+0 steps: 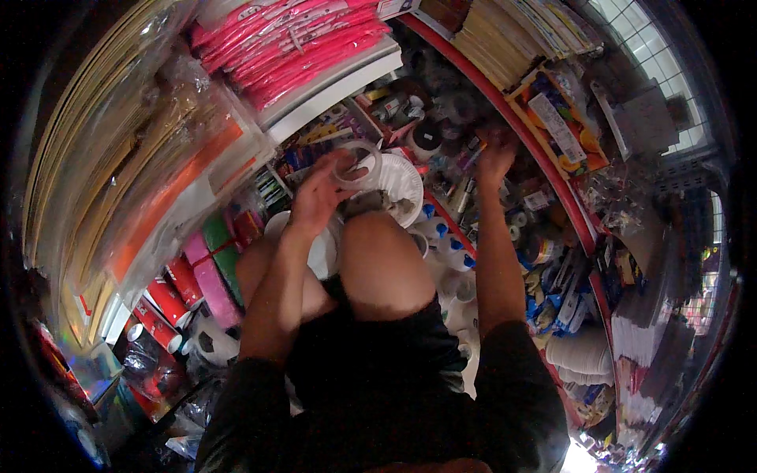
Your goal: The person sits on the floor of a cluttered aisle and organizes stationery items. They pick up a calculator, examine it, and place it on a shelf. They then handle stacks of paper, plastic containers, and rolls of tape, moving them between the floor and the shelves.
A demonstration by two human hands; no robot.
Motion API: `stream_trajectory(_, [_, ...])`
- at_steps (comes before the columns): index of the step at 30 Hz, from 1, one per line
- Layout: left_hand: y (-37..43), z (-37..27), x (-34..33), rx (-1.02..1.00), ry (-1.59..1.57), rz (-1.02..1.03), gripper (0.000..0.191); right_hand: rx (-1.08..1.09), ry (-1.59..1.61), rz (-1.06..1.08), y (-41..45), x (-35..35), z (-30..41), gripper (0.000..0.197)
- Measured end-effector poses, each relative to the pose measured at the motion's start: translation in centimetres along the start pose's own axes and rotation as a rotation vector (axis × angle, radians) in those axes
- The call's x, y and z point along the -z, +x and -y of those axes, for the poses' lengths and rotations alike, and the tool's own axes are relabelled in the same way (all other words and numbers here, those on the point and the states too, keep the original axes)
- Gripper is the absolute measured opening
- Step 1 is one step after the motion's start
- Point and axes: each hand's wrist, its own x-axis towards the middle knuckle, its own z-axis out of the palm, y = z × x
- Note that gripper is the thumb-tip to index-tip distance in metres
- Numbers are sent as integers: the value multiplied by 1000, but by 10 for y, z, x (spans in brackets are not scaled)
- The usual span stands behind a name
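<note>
My left hand [316,192] holds a clear round plastic container [359,165] by its side, above my bent knees. Just right of it and lower down lies a white paper plate [408,189] with a fluted rim, partly hidden by my knee. My right hand [495,155] is stretched forward into a dim shelf of small goods, near a small purple packet [471,155]; its fingers are blurred and dark, so whether they grip anything cannot be told. A dark-lidded jar [426,137] stands between the two hands.
Pink plastic-wrapped packs [295,47] are stacked at the top left. Large wrapped sheets [136,165] fill the left side. A red shelf edge [520,127] curves past my right hand. Several bottles with blue caps [452,242] stand right of my knee, and red-and-white tubes [159,322] lie lower left.
</note>
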Motion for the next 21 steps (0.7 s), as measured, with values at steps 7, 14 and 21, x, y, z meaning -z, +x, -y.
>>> stream_trajectory(7, [6,0,-5,-30,37,-41,44,-277,249,21,9,-28,-3,17])
stream_trajectory(14, [-1,-3,15,-81,4,-25,43,-561,748,-76,22,-141,73,18])
stream_trajectory(21, [6,1,7,-54,-12,-56,42,-248,-41,-35,33,-181,58,27])
